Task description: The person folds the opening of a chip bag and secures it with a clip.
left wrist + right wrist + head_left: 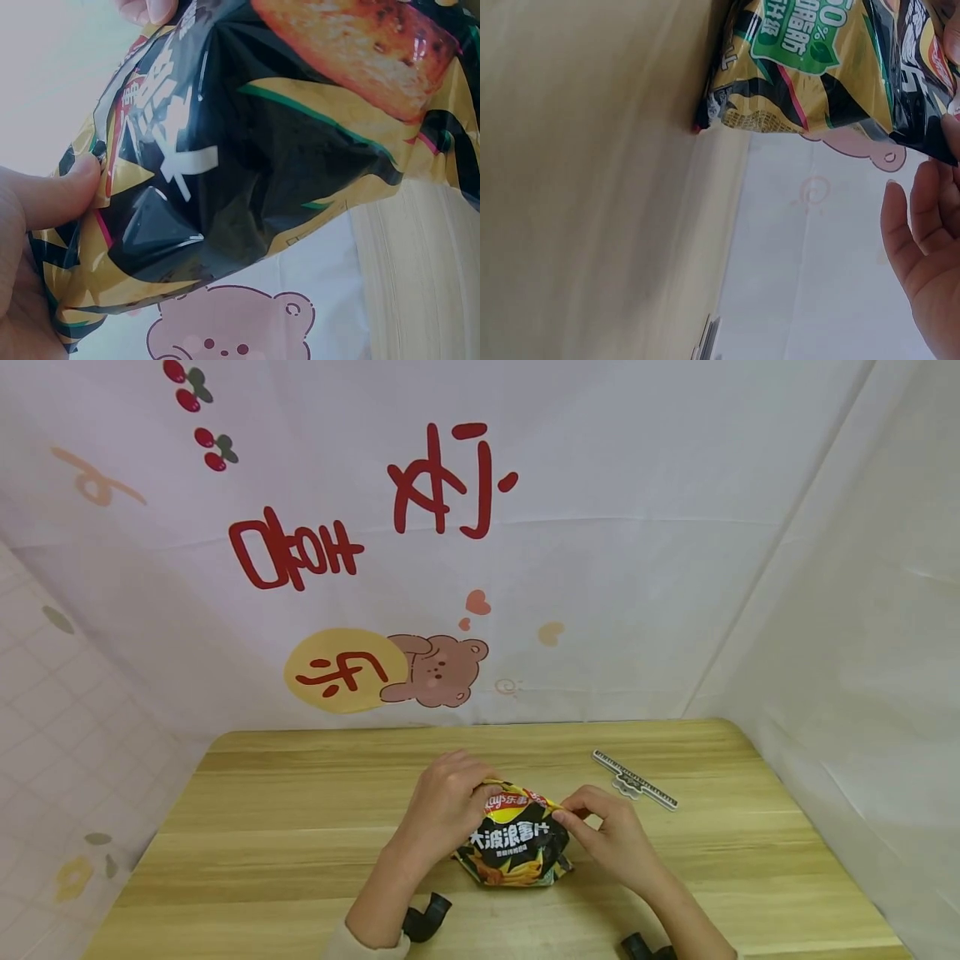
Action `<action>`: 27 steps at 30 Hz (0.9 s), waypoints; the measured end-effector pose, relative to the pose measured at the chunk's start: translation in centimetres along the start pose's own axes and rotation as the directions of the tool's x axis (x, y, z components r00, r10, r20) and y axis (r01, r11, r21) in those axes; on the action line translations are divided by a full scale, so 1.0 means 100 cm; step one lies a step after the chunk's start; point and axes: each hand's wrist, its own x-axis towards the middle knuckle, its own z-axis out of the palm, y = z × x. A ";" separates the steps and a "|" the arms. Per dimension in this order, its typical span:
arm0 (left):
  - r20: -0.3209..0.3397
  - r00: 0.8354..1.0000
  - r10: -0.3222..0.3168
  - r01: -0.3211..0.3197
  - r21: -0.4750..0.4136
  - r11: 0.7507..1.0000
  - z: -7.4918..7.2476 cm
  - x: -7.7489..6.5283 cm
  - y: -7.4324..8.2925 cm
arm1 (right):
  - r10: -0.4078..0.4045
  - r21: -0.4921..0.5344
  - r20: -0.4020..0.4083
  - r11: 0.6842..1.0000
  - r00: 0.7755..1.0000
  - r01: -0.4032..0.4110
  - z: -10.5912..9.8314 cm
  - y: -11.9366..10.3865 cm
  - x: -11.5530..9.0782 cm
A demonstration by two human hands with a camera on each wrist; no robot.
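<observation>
A black and yellow bag of potato chips stands upright on the wooden table, its top edge folded over. My left hand pinches the top left corner, the thumb on the front face and the fingers behind. At the top right corner my right hand pinches the edge between thumb and index finger. In the left wrist view the left thumb presses on the bag's printed front. The right wrist view shows the other fingers of the right hand loosely bent beneath the bag's corner.
A white and black bag clip lies on the table at the back right. Black curved pieces show beside both forearms. A white printed cloth hangs behind the table and at its sides.
</observation>
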 end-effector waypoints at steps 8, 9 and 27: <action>-0.003 1.000 0.001 -0.001 -0.001 1.000 0.001 0.000 -0.001 | 0.059 -0.074 0.053 0.996 0.997 -0.055 -0.017 0.009 0.000; -0.004 1.000 0.001 -0.001 -0.002 1.000 0.001 0.000 -0.001 | 0.063 -0.086 0.056 0.995 0.996 -0.058 -0.020 0.011 0.001; 0.001 1.000 -0.009 0.009 0.003 1.000 -0.002 0.001 0.000 | 0.114 -0.438 0.095 0.897 0.989 -0.061 -0.067 0.058 0.010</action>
